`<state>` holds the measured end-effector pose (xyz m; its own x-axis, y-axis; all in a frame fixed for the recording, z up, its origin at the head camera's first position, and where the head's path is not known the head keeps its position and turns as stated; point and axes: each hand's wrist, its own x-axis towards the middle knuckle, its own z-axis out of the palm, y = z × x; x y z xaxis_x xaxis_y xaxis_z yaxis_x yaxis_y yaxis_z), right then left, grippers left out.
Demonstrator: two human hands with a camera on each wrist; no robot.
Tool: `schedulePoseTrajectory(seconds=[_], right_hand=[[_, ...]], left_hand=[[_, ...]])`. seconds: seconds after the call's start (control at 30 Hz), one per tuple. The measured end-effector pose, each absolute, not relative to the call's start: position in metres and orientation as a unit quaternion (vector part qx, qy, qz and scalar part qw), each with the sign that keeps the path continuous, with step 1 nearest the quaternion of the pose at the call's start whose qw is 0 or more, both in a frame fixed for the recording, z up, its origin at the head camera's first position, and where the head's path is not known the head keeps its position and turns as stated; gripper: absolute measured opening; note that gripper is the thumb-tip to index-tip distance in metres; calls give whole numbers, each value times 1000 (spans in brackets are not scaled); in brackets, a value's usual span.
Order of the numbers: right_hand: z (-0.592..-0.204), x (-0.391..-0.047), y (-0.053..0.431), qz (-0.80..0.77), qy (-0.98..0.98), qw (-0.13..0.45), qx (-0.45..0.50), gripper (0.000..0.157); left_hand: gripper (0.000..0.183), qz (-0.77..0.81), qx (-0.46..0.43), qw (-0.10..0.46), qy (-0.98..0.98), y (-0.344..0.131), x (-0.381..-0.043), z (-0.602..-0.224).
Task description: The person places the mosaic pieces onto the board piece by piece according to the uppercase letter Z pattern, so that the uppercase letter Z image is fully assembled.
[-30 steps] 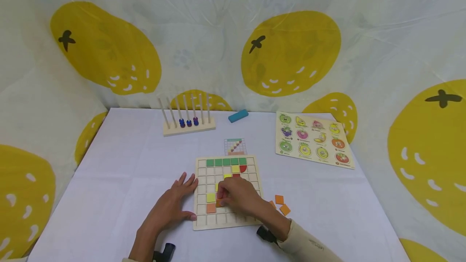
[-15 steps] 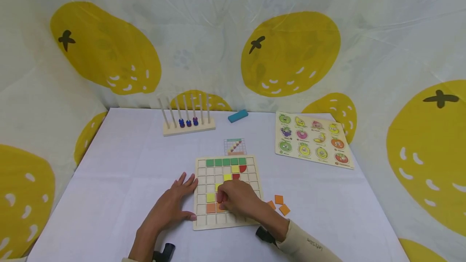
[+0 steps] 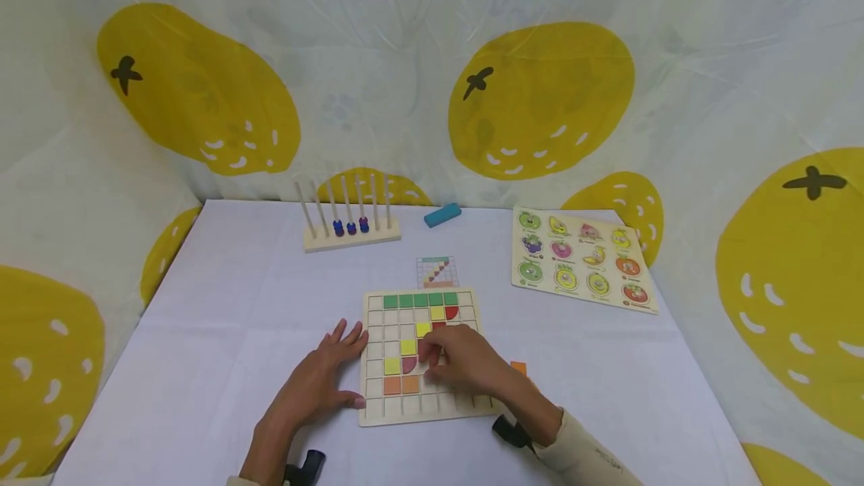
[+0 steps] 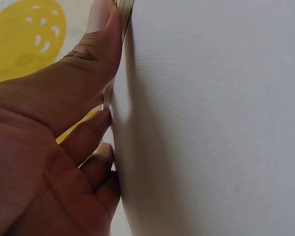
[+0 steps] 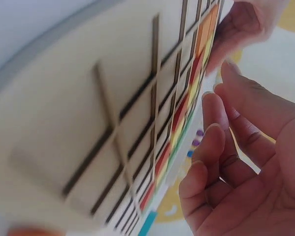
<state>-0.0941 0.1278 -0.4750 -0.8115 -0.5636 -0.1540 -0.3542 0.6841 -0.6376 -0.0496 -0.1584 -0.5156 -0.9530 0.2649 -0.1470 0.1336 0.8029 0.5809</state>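
Observation:
A wooden grid board [image 3: 391, 406] lies on the white table. It carries a row of green squares [image 3: 421, 301], a diagonal of yellow squares [image 3: 408, 347] with red quarter-round pieces [image 3: 409, 365] beside them, and two orange squares [image 3: 410, 384] side by side near the bottom left. My left hand [image 3: 317, 377] spreads its fingers along the board's left edge, thumb and fingertips touching it; the left wrist view shows the thumb [image 4: 100, 54] at that edge. Over the board's middle hovers my right hand [image 3: 466, 358], fingers loosely bent, nothing between them in the right wrist view.
Loose orange squares [image 3: 518, 367] lie right of the board, partly behind the right forearm. Beyond the board are a pattern card [image 3: 437, 270], a peg abacus [image 3: 352, 240] with beads, and a blue block [image 3: 442, 215]. A fruit puzzle board [image 3: 580, 261] lies at the back right.
My right hand has let go of the second orange square, which now sits in its cell, and has moved right. The left hand has stayed at the board's edge.

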Motion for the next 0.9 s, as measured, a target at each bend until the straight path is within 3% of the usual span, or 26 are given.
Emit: schedulePoseTrajectory(seconds=[0.57, 0.9], right_hand=[[-470, -91, 224, -326, 911, 175, -180, 28], [-477, -84, 238, -294, 921, 192, -169, 30]], left_hand=[[114, 290, 109, 107, 945, -158, -51, -514], [115, 293, 104, 110, 944, -158, -49, -514]])
